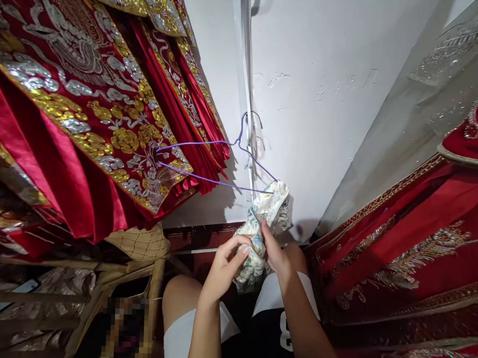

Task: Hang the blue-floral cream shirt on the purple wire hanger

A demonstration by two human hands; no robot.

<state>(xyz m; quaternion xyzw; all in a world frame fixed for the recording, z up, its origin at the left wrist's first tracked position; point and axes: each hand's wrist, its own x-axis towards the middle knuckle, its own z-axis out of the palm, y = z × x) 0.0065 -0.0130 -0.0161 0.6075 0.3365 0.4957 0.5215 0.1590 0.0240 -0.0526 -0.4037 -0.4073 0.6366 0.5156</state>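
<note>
Interior setting, described relative to the pale upright strip (246, 59) on the wall. A white wall (326, 41) is extending to both sides of the strip, with small scuffed patches showing just to its right. A dark red band (206, 230) is running along the wall's foot, below the strip. Left of the strip, red garments (126, 138) with gold and silver embroidery are hanging; below these, a wooden frame (157, 273) is supporting a tan, net-patterned cloth (142, 241). Well right of the strip, a translucent, glittering sheet (409, 127) is sloping down towards beaded red fabric (437, 207). Light is brightening the wall, and the embroidered garments are casting a jagged shadow towards the strip.
</note>
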